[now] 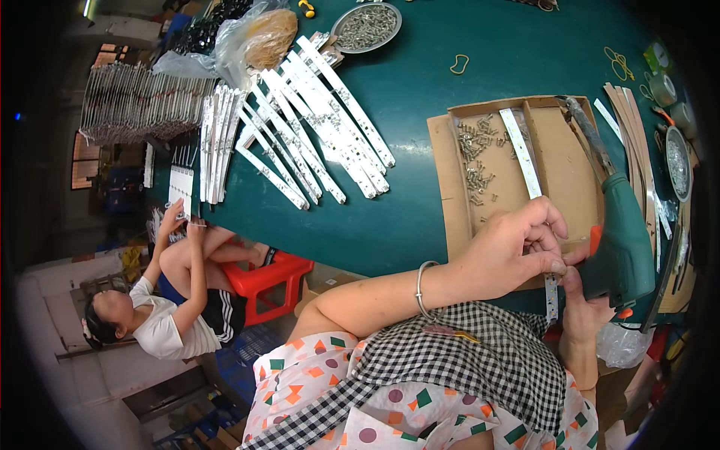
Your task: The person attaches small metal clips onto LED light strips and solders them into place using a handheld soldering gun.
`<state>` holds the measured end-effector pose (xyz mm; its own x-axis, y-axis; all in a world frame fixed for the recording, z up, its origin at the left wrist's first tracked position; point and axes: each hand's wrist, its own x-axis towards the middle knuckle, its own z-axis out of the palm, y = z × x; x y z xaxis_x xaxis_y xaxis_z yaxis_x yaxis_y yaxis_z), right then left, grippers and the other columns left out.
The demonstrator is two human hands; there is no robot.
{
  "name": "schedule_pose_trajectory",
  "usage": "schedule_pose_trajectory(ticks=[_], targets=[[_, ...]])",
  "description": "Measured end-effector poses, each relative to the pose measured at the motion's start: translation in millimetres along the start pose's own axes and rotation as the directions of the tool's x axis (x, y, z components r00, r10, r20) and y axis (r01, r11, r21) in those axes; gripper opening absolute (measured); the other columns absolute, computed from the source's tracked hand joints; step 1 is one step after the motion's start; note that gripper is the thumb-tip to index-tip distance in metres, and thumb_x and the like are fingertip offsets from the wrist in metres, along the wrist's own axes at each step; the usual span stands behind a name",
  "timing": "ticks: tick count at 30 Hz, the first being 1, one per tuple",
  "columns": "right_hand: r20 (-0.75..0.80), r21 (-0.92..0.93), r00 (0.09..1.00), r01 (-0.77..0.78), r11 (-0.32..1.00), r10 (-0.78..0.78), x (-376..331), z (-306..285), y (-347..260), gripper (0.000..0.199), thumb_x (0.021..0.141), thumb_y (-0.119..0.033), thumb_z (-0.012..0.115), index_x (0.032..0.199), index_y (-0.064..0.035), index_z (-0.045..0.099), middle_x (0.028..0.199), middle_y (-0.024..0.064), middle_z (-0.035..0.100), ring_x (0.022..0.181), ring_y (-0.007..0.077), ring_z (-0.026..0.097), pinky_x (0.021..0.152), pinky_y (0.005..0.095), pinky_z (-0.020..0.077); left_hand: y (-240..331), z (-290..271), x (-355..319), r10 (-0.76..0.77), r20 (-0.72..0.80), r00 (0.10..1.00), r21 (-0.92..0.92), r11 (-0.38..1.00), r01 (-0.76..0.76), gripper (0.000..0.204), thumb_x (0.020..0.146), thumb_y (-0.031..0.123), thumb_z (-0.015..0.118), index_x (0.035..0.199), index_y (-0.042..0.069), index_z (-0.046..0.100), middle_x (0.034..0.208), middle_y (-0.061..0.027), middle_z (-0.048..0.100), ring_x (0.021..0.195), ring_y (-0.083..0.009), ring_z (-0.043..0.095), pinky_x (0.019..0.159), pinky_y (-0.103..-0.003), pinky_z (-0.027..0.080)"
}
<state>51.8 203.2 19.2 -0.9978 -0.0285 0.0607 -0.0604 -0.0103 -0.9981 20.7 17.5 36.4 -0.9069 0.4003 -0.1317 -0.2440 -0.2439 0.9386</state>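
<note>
My left hand [517, 244], a metal bangle at its wrist, reaches in from the left with fingers curled and thumb and fingertips pinched. What lies in that pinch is too small to make out. A narrow white LED strip [521, 154] runs from the cardboard tray down beneath my fingers, its lower end showing near my apron. My right hand [585, 304] meets the left from the right side, its thumb and a fingertip closed at the strip's edge. Over the right hand lies a green pistol-shaped power tool [622, 232] with a dark shaft, hiding most of the other fingers.
The cardboard tray [465, 217] holds loose screws [476, 142]. Several white LED strips [322, 112] lie fanned at left, beyond them a bowl of screws [367, 28]. Tape rolls [663, 88] and brown strips [634, 139] sit at right. A seated co-worker [180, 307] handles white pieces.
</note>
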Motion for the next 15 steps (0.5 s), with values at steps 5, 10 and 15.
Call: schedule_pose_trajectory(ticks=[5, 10, 15], targets=[[0.073, -0.105, 0.997, -0.012, 0.994, 0.02, -2, -8, 0, 0.06, 0.08, 0.008, 0.068, 0.135, 0.0032, 0.043, 0.097, 0.0079, 0.06, 0.082, 0.0133, 0.057, 0.073, 0.0278, 0.0503, -6, 0, -2, -0.083, 0.044, 0.996, -0.237, 0.967, 0.091, 0.02, 0.087, -0.004, 0.065, 0.102, -0.002, 0.052, 0.086, -0.0058, 0.065, 0.082, -0.0094, 0.064, 0.075, -0.024, 0.053], [-0.083, -0.011, 0.995, -0.048, 0.999, 0.047, 10, 14, -10, 0.034, 0.083, 0.008, 0.064, 0.115, 0.0001, 0.054, 0.086, 0.0024, 0.06, 0.078, 0.0106, 0.057, 0.07, 0.0239, 0.0466, -12, 7, -6, 0.096, -0.085, 0.992, 0.072, 0.993, -0.09, 0.012, 0.083, -0.001, 0.07, 0.093, -0.002, 0.063, 0.087, -0.0067, 0.069, 0.08, -0.0119, 0.067, 0.072, -0.027, 0.054], [-0.036, -0.088, 0.994, -0.102, 0.991, 0.099, 12, 12, -13, 0.015, 0.081, 0.005, 0.068, 0.093, -0.0025, 0.065, 0.087, 0.0024, 0.066, 0.079, 0.011, 0.062, 0.071, 0.0242, 0.0495, -3, 3, -8, 0.271, -0.083, 0.959, 0.46, 0.864, -0.205, 0.01, 0.075, -0.001, 0.074, 0.084, 0.001, 0.07, 0.081, -0.0086, 0.073, 0.073, -0.015, 0.07, 0.066, -0.026, 0.055]])
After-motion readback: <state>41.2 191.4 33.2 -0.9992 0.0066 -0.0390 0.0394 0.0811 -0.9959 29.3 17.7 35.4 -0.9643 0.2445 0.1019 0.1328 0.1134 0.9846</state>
